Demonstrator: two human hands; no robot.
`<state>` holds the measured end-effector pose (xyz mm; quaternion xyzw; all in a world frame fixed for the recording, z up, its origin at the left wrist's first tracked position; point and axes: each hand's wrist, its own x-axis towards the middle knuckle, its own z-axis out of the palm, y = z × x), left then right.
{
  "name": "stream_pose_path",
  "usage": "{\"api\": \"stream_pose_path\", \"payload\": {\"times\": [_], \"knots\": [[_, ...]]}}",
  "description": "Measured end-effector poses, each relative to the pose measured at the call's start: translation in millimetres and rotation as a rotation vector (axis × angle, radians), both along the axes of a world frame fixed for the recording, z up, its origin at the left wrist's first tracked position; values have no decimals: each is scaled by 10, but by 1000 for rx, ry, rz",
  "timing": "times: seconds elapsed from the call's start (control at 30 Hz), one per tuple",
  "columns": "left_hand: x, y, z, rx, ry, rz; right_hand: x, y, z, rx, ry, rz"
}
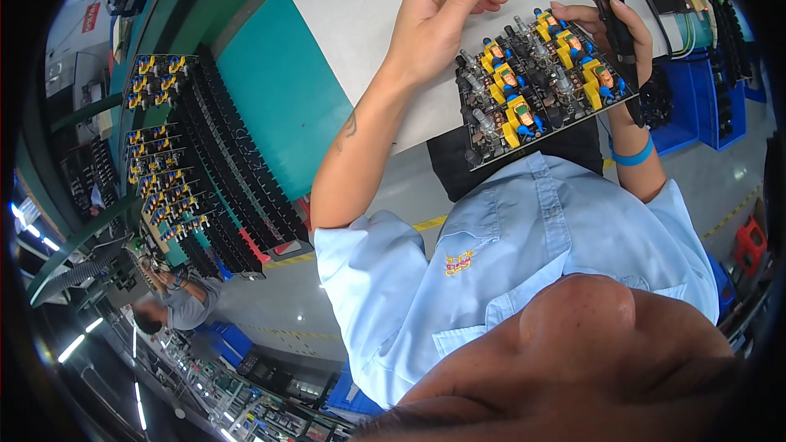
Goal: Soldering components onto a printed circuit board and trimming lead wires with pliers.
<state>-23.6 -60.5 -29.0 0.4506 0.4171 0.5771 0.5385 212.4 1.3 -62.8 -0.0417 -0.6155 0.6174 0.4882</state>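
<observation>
A dark circuit-board panel lies tilted before my chest, crowded with yellow blocks, copper coils, blue round parts and clear tubes. Just beyond its far left edge is my left hand, raised with the fingers curled and the thumb against them. Whatever it might pinch is too small or hidden to name. At the panel's far right corner, my right hand has its fingers around a slim black-handled tool with metal fittings at its upper end. Part of this hand is hidden behind the tool. A blue band circles my right wrist.
Beneath the panel is a white sheet on a green bench mat. To the left, similar populated boards stand beside black slotted racks. A blue bin sits at right. Another person works far left.
</observation>
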Motion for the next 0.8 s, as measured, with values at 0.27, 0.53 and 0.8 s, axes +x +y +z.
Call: {"api": "stream_pose_path", "payload": {"times": [0.27,0.53,0.8], "knots": [[-82,-101,-66,58,-26,43,-437,-319,603,-1063,-83,-519],[-44,-41,368,226,115,-120,21,114,222,192,-106,-257],[566,361,700,373,-149,-174,477,428,590,337,-383,-619]]}}
